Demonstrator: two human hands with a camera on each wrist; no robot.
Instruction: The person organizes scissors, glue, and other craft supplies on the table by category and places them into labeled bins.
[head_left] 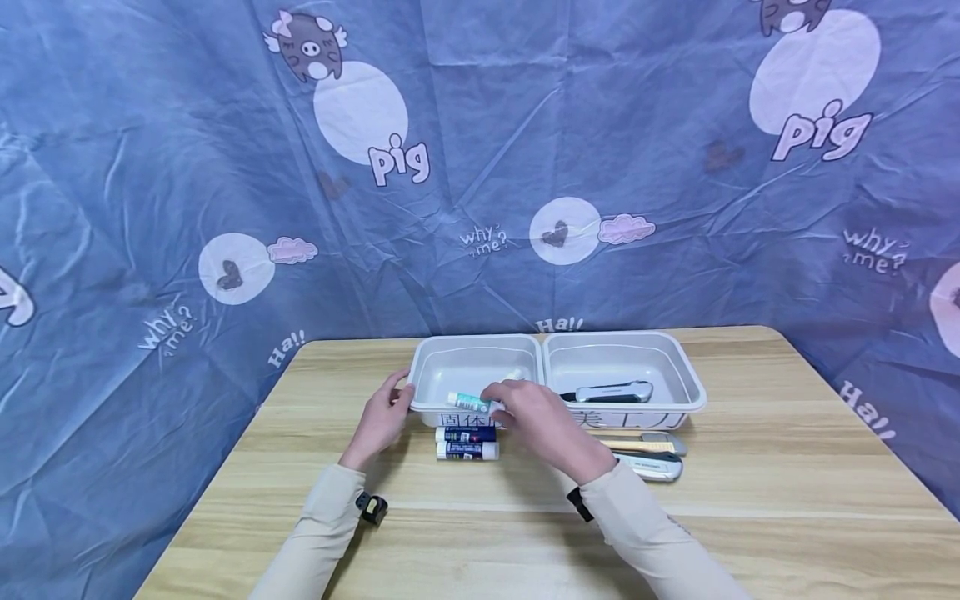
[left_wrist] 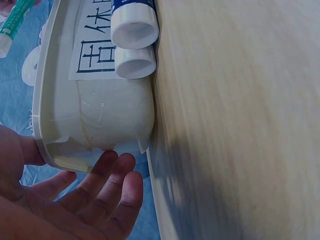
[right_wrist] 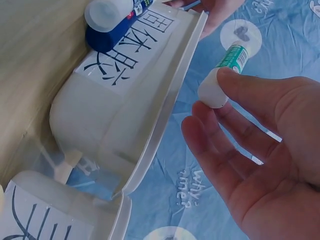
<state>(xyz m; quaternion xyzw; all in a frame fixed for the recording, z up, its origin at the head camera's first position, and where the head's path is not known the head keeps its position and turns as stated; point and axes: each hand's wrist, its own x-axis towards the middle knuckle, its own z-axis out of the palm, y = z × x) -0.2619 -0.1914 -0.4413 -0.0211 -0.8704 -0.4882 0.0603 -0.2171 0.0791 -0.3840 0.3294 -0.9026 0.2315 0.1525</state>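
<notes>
Glue stick (head_left: 474, 402), green label, pinched by right hand (head_left: 542, 421) above near rim of left tray (head_left: 474, 367). Left hand (head_left: 381, 418) fingers relaxed, touching that tray's left corner. Tray label reads 固体; two blue glue sticks (head_left: 467, 442) lie against its front; backdrop says "pig"

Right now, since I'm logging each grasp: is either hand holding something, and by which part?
The right hand pinches a green glue stick at its white cap end. The left hand only touches the left tray.
</notes>
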